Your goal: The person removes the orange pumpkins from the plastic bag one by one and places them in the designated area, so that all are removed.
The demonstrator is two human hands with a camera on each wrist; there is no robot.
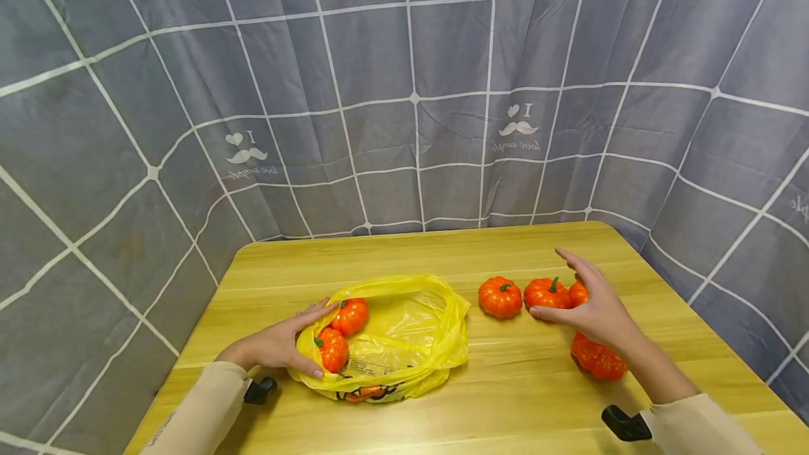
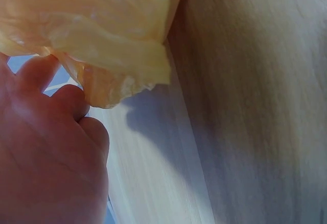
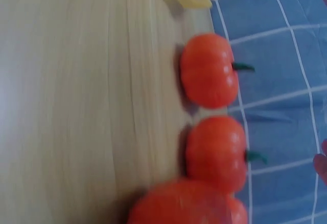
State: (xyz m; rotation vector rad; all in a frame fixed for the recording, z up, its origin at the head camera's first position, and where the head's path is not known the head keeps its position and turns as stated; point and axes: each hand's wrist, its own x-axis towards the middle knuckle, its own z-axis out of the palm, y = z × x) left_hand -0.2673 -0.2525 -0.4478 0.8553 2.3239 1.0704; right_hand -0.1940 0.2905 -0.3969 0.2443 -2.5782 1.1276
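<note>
Yellow bag [image 1: 450, 335] gaping at a left hand [image 1: 281, 344]

Nearest, two pale sleeves [image 1: 202, 406] are reaching in from the lower corners, a black wrist piece [image 1: 627, 425] jutting beside each cuff. Ahead of the right cuff, a speckled pumpkin [image 1: 603, 365] is lying on the counter [image 1: 505, 399], partly hidden by the wrist.

Over on the left, the left fingers are grasping the bag's side, thumb towards the near rim and the rest behind; that spread is probably keeping the limp plastic from collapsing. Two bagged pumpkins [image 1: 350, 317] are resting inside against that wall, their weight likely helping to anchor it.

Right of the bag, the right hand [image 1: 602, 309] is hanging over a loose row. Its fingers are curving well apart and gripping nothing, the arch seemingly suiting a round body; whether the thumb is touching the middle pumpkin [image 1: 540, 295], I cannot tell. An end pumpkin [image 1: 499, 297] is sitting nearer the bag, while a third pumpkin [image 1: 578, 293] is showing behind the hand. Squat shapes are presumably stopping them rolling.

Farthest back, a grey checked curtain [image 1: 451, 125] is hanging.
</note>
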